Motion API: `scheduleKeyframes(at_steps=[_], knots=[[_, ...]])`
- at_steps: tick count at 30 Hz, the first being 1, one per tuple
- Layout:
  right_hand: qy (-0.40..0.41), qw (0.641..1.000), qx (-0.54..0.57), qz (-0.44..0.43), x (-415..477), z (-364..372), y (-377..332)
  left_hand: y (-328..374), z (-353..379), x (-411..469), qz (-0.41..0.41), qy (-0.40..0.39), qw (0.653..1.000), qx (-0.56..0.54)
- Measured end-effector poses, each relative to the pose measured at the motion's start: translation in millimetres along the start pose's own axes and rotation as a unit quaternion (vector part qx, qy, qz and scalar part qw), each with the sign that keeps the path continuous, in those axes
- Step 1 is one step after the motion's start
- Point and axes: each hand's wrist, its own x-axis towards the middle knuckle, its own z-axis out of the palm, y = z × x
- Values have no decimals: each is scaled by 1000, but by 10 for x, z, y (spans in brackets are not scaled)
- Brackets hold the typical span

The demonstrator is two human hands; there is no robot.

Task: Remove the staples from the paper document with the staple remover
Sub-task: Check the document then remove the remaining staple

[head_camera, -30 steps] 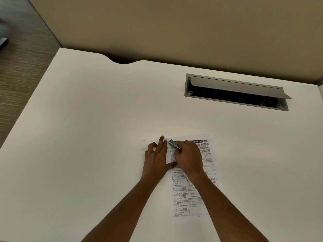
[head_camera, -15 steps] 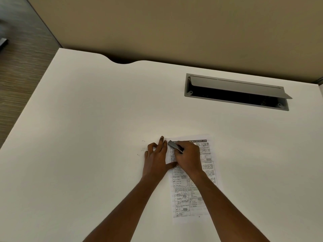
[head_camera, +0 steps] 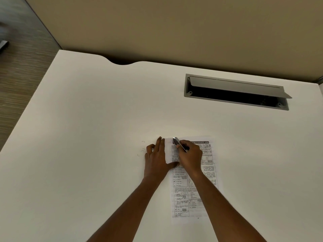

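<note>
A printed paper document (head_camera: 195, 189) lies flat on the white desk (head_camera: 87, 137), long side running toward me. My right hand (head_camera: 189, 157) grips a slim metal staple remover (head_camera: 178, 143), whose tip sits at the document's top left corner. My left hand (head_camera: 155, 158) rests flat along the paper's left edge, fingers straight and thumb pressing on the sheet. Several loose staples (head_camera: 142, 148) lie on the desk just left of my left hand. Any staple under the tool tip is too small to make out.
A grey cable tray (head_camera: 236, 92) with its lid tilted open is set into the desk at the back right. A beige partition wall stands behind the desk. The desk's left edge drops to a wood-patterned floor (head_camera: 17, 67).
The staple remover tip has crept slightly up toward the paper's top left corner. Both hands stay nearly where they were.
</note>
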Motion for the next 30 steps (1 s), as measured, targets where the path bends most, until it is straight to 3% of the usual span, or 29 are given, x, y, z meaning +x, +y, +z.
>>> scheduleKeyframes(at_steps=[4, 8, 19, 30], knots=[[-6, 999, 43, 2, 15, -59, 70, 159, 2, -17, -93, 60, 975, -195], [-22, 997, 80, 8, 32, -83, 111, 351, -63, 92, -175, 77, 938, -290], [-66, 983, 159, 70, 96, -131, 211, 413, -143, 259, -265, 69, 899, -342], [-75, 977, 194, 52, 77, -195, 189, 366, -201, 294, -193, 54, 921, -334]])
